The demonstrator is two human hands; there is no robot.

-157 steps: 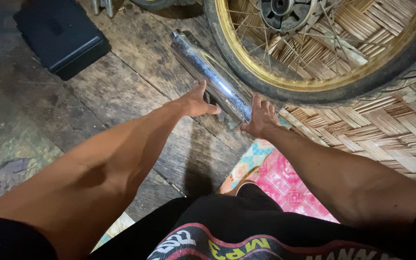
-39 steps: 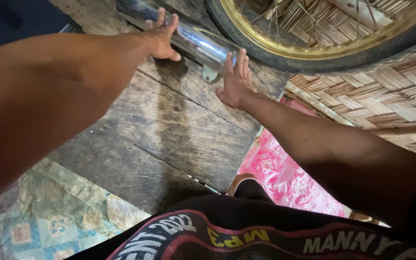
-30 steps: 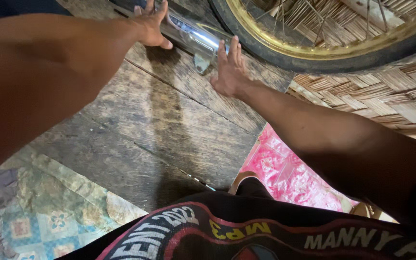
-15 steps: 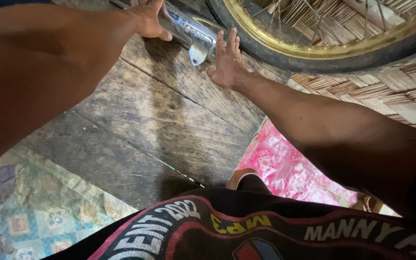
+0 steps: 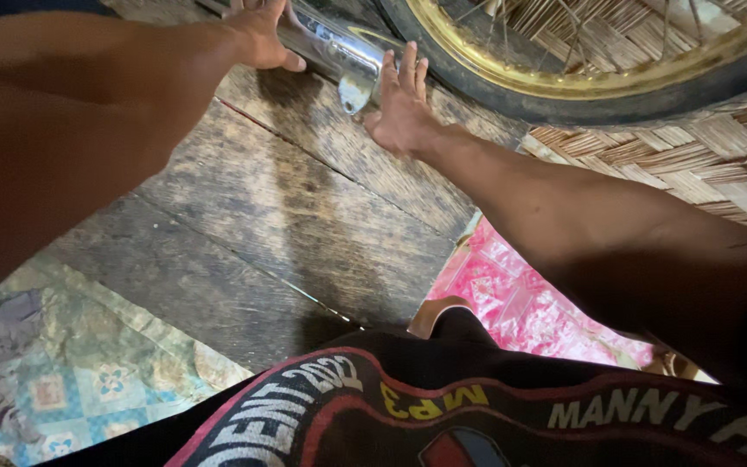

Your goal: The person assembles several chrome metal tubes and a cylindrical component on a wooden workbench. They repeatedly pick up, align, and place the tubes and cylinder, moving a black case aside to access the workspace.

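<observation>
A shiny chrome pipe [image 5: 339, 54] lies on the worn wooden floor [image 5: 304, 207] at the top of the head view, beside a motorcycle wheel [image 5: 564, 86] with a gold rim and black tyre. My left hand [image 5: 261, 35] rests on the pipe's upper part, fingers curled over it. My right hand [image 5: 399, 108] lies flat with fingers spread against the pipe's near end, next to the tyre. The pipe's far end is cut off by the frame.
A woven bamboo wall or mat [image 5: 702, 164] runs along the right behind the wheel. A pink plastic sheet [image 5: 520, 303] lies by my legs. A worn patterned floor covering [image 5: 62, 372] fills the lower left. My dark printed shorts [image 5: 477, 406] fill the bottom.
Over five seconds my view has tilted down and closer, so the pipe and wheel now sit at the top edge. Both hands have stayed on the pipe, which has slid a little up and left.
</observation>
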